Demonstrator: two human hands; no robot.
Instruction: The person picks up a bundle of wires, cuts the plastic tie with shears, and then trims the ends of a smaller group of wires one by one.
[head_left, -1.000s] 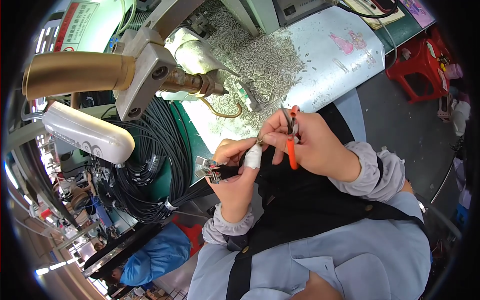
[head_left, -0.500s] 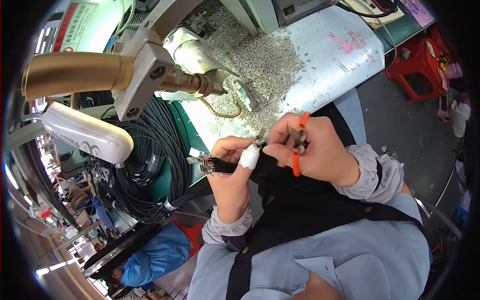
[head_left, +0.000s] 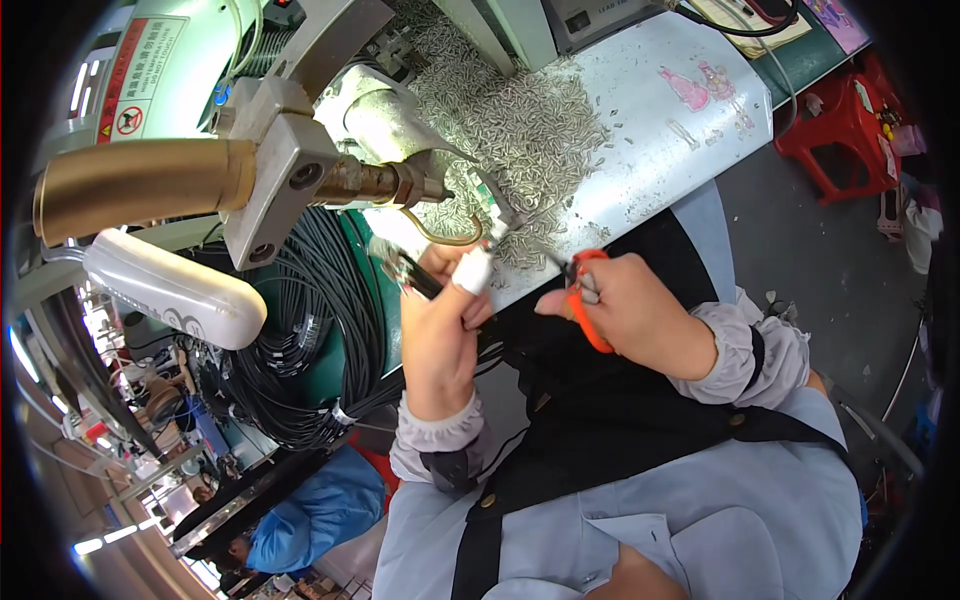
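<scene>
My left hand [head_left: 445, 320] grips a black cable end with a small metal connector [head_left: 398, 268], raised near the nozzle of the machine [head_left: 385, 183]; its forefinger wears a white wrap. My right hand [head_left: 630, 310] is shut on orange-handled snips [head_left: 583, 295], whose tip points left toward the thin wires near the pile. The two hands are a short way apart, just at the front edge of the white table [head_left: 660, 130].
A heap of small metal terminals [head_left: 520, 120] covers the table. Coils of black cable [head_left: 300, 340] hang at the left. A brass cylinder [head_left: 140, 185] and a white handle [head_left: 165, 290] jut out overhead. A red stool [head_left: 850, 125] stands at right; a person in blue [head_left: 310, 515] works below.
My left hand has carried the cable end up toward the machine nozzle. My right hand with the snips has lowered and drawn apart to the right.
</scene>
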